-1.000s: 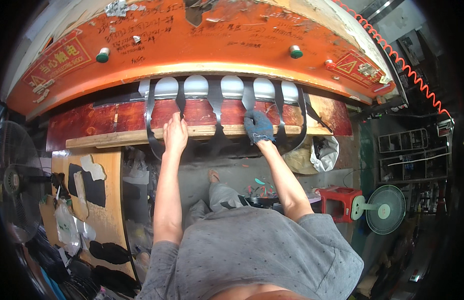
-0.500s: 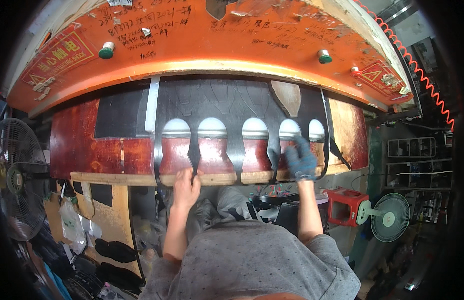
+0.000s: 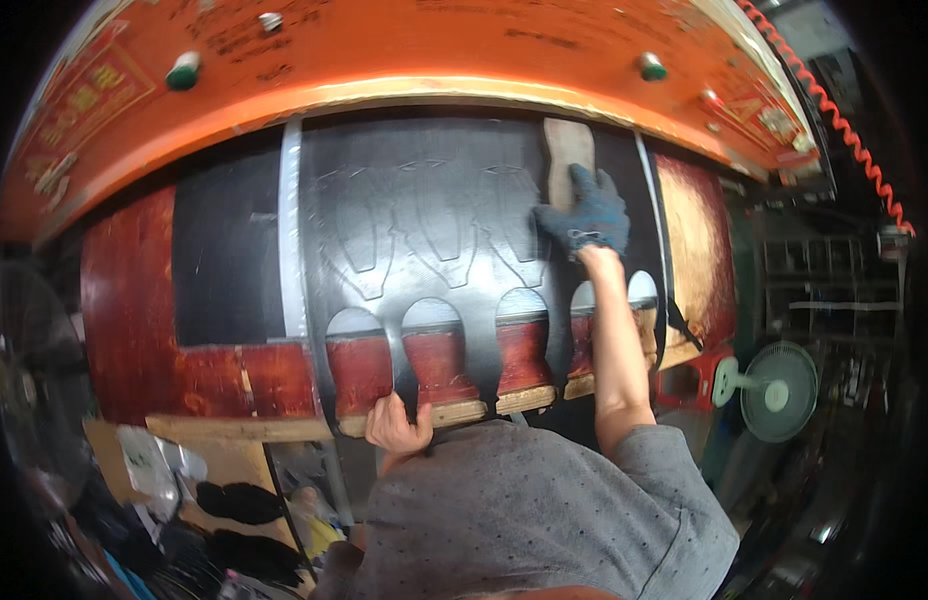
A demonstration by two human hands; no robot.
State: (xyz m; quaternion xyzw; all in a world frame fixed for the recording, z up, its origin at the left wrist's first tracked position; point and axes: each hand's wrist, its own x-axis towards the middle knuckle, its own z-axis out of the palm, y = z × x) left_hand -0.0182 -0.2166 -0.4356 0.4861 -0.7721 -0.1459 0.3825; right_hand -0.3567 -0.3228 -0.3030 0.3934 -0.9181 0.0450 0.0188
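Note:
A wide black sheet (image 3: pixel 449 250) lies across the bench, its front edge cut into rounded gaps with narrow strips between them. Several sole-like outlines mark its surface. At the bench's front edge my bare left hand (image 3: pixel 399 425) is closed on the lower end of one strip. My right hand (image 3: pixel 594 215), in a blue-grey glove, reaches far across the sheet. Its thumb and fingers straddle the lower part of a long brown cutting die (image 3: pixel 570 150) lying on the sheet. The glove hides that die's near end, and its fingers are slightly blurred.
An orange machine beam (image 3: pixel 414 60) with green-and-white buttons spans the far side, above the red-brown board (image 3: pixel 124 300). Another black piece (image 3: pixel 229 260) lies left of a pale strip (image 3: pixel 292 230). At right stand a red stool (image 3: pixel 689 385) and a fan (image 3: pixel 779 390).
My right hand has moved away from me, from the sheet's front strips onto the die. My left hand still holds a strip. The whole view has shifted, with the sheet's front edge now lower.

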